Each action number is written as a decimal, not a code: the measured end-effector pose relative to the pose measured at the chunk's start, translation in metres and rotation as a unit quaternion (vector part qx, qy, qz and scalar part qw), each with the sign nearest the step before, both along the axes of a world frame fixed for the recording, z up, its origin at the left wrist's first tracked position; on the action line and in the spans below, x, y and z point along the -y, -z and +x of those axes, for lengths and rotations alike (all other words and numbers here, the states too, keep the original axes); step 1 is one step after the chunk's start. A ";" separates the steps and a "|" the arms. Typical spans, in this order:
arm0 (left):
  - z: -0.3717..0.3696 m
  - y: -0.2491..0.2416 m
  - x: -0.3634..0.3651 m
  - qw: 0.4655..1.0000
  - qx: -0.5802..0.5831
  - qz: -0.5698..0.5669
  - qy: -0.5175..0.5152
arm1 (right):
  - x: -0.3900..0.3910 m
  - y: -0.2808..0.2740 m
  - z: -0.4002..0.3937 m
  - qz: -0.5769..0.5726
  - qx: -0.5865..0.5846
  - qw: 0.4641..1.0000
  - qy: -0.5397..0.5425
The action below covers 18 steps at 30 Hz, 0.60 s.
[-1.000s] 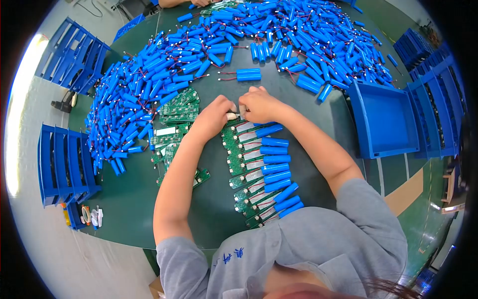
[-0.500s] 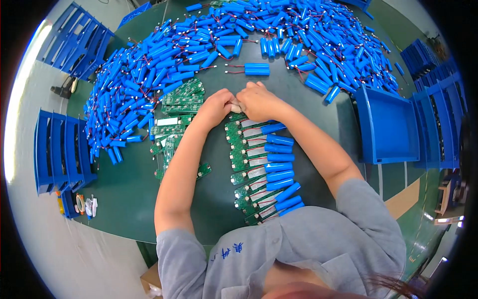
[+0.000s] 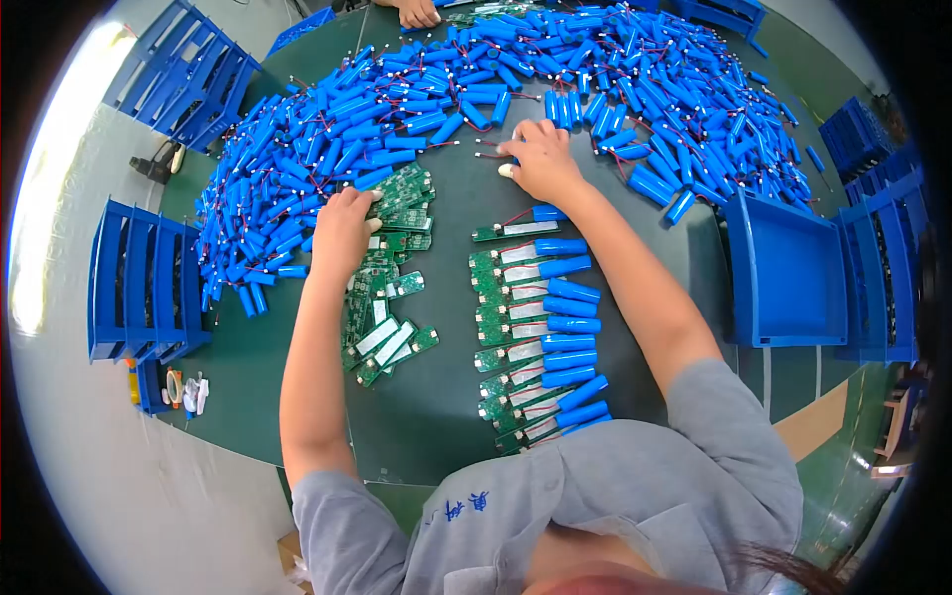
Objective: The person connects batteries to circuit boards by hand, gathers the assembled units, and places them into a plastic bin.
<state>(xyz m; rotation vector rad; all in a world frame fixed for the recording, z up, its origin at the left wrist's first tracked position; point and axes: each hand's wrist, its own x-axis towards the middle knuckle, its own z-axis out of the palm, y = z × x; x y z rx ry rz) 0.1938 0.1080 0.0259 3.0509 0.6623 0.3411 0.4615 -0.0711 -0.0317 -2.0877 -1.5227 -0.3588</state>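
My left hand is over the left edge of a loose pile of green circuit boards. Its thumb and forefinger are apart, and no board is seen lifted. Further right, my right hand curls over a blue battery pack that it hides; only the red and black leads with white plugs stick out at the left. Between my forearms runs a column of circuit boards, each with a white strip and a blue battery wired at its right end. The topmost board lies slightly apart.
A large heap of blue batteries arcs across the back. A blue bin stands at the right, with blue racks at the left. Another person's hand shows at the far edge.
My hands have parted from the top of the column. The left went to the board pile, the right up to the battery pack. Another person's hand has appeared at the back.
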 end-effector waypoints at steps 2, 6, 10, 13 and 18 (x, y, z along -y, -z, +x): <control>0.005 -0.005 0.007 0.997 0.068 -0.033 0.017 | -0.007 0.008 0.008 0.000 0.047 0.999 0.015; 0.041 -0.009 0.038 0.971 0.108 -0.212 -0.006 | -0.002 0.013 0.014 0.032 0.094 0.995 -0.003; 0.089 0.022 0.051 0.950 0.063 -0.293 0.086 | 0.020 -0.010 0.028 -0.010 -0.094 0.995 0.008; 0.119 0.040 0.063 0.944 0.024 -0.307 0.120 | 0.032 -0.013 0.037 -0.039 -0.196 0.980 0.003; 0.132 0.053 0.067 0.942 0.021 -0.326 0.081 | 0.037 -0.021 0.036 -0.067 -0.249 0.965 -0.057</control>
